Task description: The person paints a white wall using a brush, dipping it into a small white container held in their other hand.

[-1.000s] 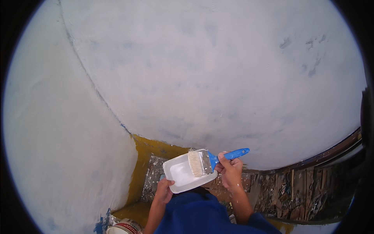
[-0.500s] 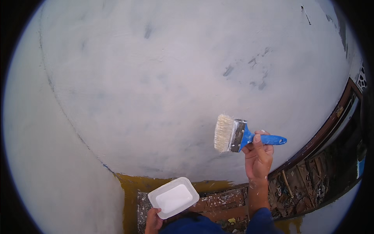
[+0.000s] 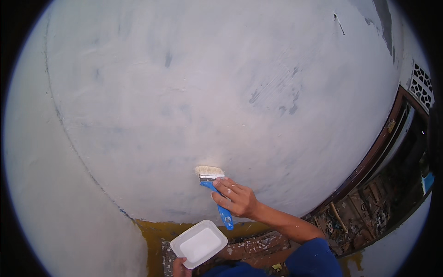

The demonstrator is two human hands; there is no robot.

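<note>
Head view, L to R: a white rectangular tray w/ rounded corners – thin plastic, paint pooled inside – is held level from below by the left hand, fingers wrapped on its near corner, kept low and close for reloading. Just R of it, a flat brush w/ pale bristles and blue handle is clamped in the right hand; bristles are pressed to the chalky, patchy white wall – grey scuffs show upper R.

Brush now bristles-up against wall
</note>
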